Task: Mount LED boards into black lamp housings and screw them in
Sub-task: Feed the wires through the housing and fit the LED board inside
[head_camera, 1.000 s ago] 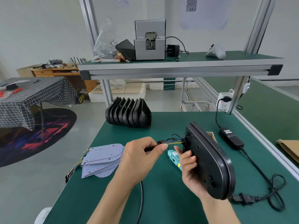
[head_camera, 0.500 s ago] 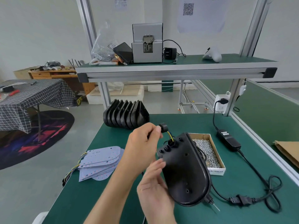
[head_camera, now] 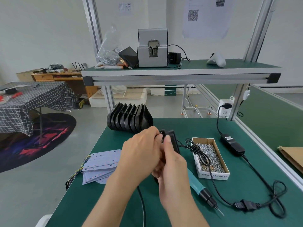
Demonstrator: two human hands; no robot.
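Both hands meet over a black lamp housing (head_camera: pixel 173 140) held edge-on above the green bench. My right hand (head_camera: pixel 172 163) grips the housing from the near side, thumb up at its top. My left hand (head_camera: pixel 142 153) pinches a small black cable gland (head_camera: pixel 162 133) at the housing's top end. Most of the housing is hidden behind the hands. A fan of LED boards (head_camera: pixel 101 163) with coloured wires lies at the left. A row of black housings (head_camera: pixel 129 119) stands at the back. A teal electric screwdriver (head_camera: pixel 199 188) lies to the right of my right wrist.
An open box of screws (head_camera: pixel 210 155) sits right of the hands, a black cable draped over it. A power adapter (head_camera: pixel 232 145) and its looped cord (head_camera: pixel 277 199) lie at the right. An upper shelf (head_camera: pixel 180 74) carries a screw feeder (head_camera: pixel 152 48).
The housing has turned from broadside to edge-on and swung toward the middle. My left hand brought the gland down from above onto the housing's top, and the hands closed together.
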